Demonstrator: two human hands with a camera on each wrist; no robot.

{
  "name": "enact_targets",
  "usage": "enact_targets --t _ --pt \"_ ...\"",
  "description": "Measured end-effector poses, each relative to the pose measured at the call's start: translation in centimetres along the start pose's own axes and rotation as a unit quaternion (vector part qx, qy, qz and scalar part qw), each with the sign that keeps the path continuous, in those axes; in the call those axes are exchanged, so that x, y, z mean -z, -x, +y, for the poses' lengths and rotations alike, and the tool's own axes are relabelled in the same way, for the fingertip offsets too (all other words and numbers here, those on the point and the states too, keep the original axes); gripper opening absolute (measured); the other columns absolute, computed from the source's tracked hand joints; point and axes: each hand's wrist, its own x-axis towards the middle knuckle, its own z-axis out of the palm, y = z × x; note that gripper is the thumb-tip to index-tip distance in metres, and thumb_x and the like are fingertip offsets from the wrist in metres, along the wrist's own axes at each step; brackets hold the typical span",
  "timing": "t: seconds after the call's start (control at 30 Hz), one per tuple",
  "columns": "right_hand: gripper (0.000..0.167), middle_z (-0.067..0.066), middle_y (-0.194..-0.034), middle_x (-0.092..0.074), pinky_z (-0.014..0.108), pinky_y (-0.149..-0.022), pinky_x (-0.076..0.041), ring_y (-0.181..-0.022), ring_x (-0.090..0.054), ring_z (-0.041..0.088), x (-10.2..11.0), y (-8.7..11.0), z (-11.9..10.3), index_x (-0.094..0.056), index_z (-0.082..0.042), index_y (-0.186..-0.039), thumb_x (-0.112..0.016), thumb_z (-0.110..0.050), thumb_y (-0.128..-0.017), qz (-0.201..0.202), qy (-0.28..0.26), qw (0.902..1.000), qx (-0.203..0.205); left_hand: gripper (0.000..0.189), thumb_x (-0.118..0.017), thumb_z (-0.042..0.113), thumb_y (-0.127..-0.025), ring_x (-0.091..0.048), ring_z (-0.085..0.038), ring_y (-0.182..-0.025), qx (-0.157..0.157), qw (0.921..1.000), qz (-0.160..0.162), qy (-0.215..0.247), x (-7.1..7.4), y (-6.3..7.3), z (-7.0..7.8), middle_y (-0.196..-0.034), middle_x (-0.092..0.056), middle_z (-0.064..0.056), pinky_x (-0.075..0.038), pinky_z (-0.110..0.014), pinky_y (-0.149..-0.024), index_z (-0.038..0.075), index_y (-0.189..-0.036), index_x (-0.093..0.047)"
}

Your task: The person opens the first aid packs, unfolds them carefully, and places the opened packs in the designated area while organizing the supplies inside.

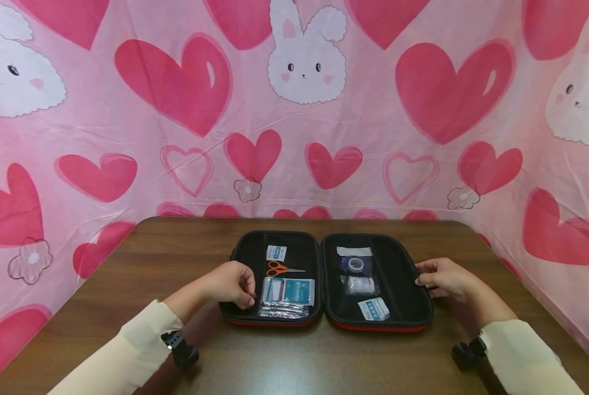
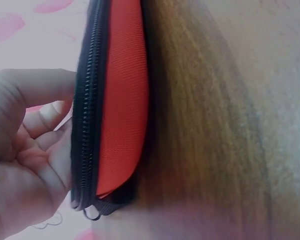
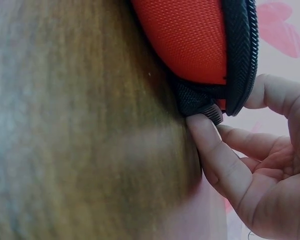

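Note:
A black-lined zip case [image 1: 408, 296] with a red outer shell [image 2: 122, 100] lies unfolded on the table. My left hand [image 1: 232, 282] is over its left half with fingers bent downward; the case wall hides the fingertips in the left wrist view, so any hold is unclear. Beside it are orange-handled scissors [image 1: 275, 269], a blue-and-white packet [image 1: 296, 291], silvery wrapped strips [image 1: 284, 311] and a small white packet [image 1: 276, 252]. My right hand [image 1: 444, 280] grips the case's right edge, thumb at the black strap tab [image 3: 212, 114]. The right half holds a white tape roll [image 1: 351, 265] and a wrapped bandage roll [image 1: 360, 285].
Another white-and-blue packet [image 1: 373, 309] and a folded white piece [image 1: 354, 252] lie in the right half. Brown wooden table [image 1: 274, 362] surrounds the case. A pink heart-patterned cloth [image 1: 254, 115] hangs behind the table's far edge.

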Motion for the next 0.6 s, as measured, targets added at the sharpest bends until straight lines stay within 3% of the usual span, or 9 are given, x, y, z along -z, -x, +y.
enact_targets --t 0.3,0.47,0.6 --pt "0.062 0.027 -0.118 -0.061 0.047 -0.083 -0.055 -0.096 -0.064 0.029 0.1 0.5 -0.4 -0.035 0.023 -0.135 -0.065 -0.012 -0.094 -0.006 0.027 0.9995 0.012 0.015 -0.08 0.003 -0.077 -0.064 -0.018 -0.064 -0.068 0.9944 0.072 -0.036 1.2 1.9 -0.7 -0.077 -0.068 -0.003 -0.057 -0.032 -0.058 0.0 -0.088 -0.069" --pt "0.064 0.027 -0.116 -0.061 0.045 -0.081 -0.056 -0.093 -0.065 0.029 0.1 0.8 -0.5 -0.038 0.023 -0.134 -0.067 -0.017 -0.093 0.004 0.049 0.9988 0.01 0.018 -0.079 0.008 -0.08 -0.064 -0.02 -0.07 -0.074 0.9878 0.135 -0.021 2.0 3.4 -1.5 -0.083 -0.068 -0.005 -0.057 -0.033 -0.06 0.0 -0.094 -0.07" --pt "0.063 0.029 -0.115 -0.061 0.043 -0.078 -0.057 -0.091 -0.066 0.028 -0.2 1.2 -0.5 -0.039 0.023 -0.132 -0.067 -0.017 -0.093 0.02 0.064 0.9975 0.02 0.019 -0.079 0.009 -0.081 -0.063 -0.021 -0.076 -0.071 0.9771 0.2 -0.019 2.3 4.6 -2.2 -0.086 -0.068 -0.005 -0.056 -0.031 -0.064 0.001 -0.096 -0.071"
